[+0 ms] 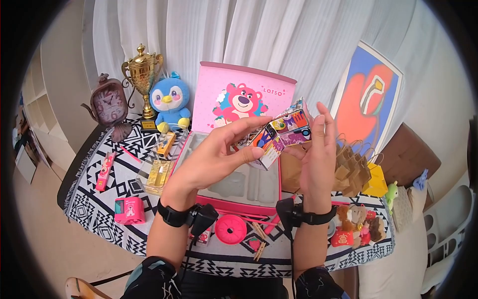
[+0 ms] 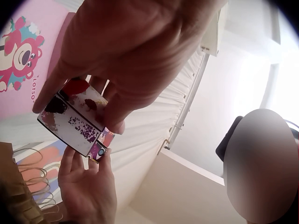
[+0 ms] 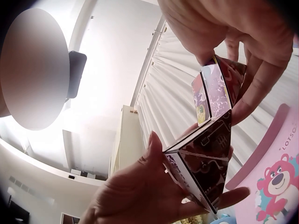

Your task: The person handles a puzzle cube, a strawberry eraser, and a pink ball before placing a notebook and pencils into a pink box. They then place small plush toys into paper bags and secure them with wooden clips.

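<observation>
Gripping a printed block (image 1: 280, 133) in both hands, held up in front of the pink box (image 1: 244, 206) and its upright bear lid (image 1: 209, 92). Left hand (image 1: 214, 155): thumb against the near face, index reaching along the upper edge, the block's left end clamped between them. Right hand (image 1: 319, 154): thumb and fingers pinch the other end, some fingertips pointing up. Hard to be sure from the head view just where the right thumb lands; the right wrist view puts it against the block's edge. Block is tilted, its sections meeting at an angle (bright colours on some faces, pale line drawing on a dark one). Patterned cloth (image 1: 130, 180) lies below, apart from it. Left of the box, clear plastic packs (image 1: 158, 174) and a blue plush (image 1: 168, 102); right, brown paper bags (image 1: 352, 172); nearer the person, a round pink piece (image 1: 238, 226).
</observation>
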A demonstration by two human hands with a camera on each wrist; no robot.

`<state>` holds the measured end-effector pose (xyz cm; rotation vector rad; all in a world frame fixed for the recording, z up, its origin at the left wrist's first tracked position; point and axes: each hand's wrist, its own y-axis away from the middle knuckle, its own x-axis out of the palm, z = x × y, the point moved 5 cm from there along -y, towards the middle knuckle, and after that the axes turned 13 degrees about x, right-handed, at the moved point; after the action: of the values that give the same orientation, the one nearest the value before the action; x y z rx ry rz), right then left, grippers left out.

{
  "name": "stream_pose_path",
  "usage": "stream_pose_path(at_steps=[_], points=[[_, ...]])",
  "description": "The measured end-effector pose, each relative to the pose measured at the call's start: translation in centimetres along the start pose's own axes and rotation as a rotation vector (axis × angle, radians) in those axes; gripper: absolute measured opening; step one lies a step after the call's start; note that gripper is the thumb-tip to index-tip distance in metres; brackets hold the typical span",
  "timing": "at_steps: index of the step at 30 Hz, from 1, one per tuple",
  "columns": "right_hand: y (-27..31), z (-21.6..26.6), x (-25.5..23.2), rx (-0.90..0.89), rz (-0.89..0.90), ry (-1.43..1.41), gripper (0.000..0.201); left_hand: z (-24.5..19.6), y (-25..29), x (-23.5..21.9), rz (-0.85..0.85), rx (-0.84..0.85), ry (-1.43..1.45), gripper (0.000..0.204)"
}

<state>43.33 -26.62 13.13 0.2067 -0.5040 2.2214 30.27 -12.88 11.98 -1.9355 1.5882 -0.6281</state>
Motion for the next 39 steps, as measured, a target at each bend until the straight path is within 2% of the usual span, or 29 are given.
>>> stream_pose_path(at_steps=[6,8,13,15,17,19,21,25,27,30,32,33,39], points=[[-0.8,-1.6,0.1,0.094,0.074,0.072,0.049,-0.1,-0.1,-0.4,-0.011,0.063,-0.037,0.06],[-0.8,-2.1,0.2,0.174,0.127,0.276,0.054,-0.1,-0.1,-0.5,-0.02,0.061,-0.059,0.059],[-0.3,-2.7,1.0,0.335,0.298,0.214,0.058,0.1,0.0,-0.9,-0.084,0.026,-0.011,0.059],[0.0,-3.0,1.3,0.396,0.354,0.189,0.059,0.2,0.1,-1.4,-0.107,0.072,-0.097,0.058],[0.3,-3.0,2.1,0.295,0.44,0.183,0.064,0.4,0.0,-1.3,-0.084,0.118,-0.172,0.058],[0.3,-3.1,2.4,0.257,0.435,0.195,0.066,0.2,0.0,-1.1,-0.065,0.161,-0.248,0.058],[0.2,-3.1,2.4,0.217,0.426,0.207,0.069,0.2,0.0,-0.9,-0.095,0.117,-0.093,0.061],[0.6,-2.1,2.4,0.116,0.389,0.25,0.076,0.1,0.0,-1.3,-0.066,0.097,-0.149,0.064],[0.8,-1.7,2.5,0.101,0.36,0.263,0.078,-0.1,0.1,-0.9,-0.137,-0.024,0.062,0.065],[0.6,-1.5,2.5,0.052,0.37,0.314,0.078,-0.2,0.0,-1.2,-0.163,0.014,-0.029,0.064],[0.4,-1.7,2.3,-0.023,0.384,0.303,0.076,0.1,-0.1,-1.1,-0.214,0.025,0.013,0.062],[0.5,-1.4,2.4,-0.022,0.384,0.302,0.076,0.2,-0.1,-1.2,-0.264,0.036,0.055,0.06],[0.4,-1.3,2.0,-0.014,0.382,0.25,0.08,1.2,0.1,-1.9,-0.288,-0.048,0.214,0.058]])
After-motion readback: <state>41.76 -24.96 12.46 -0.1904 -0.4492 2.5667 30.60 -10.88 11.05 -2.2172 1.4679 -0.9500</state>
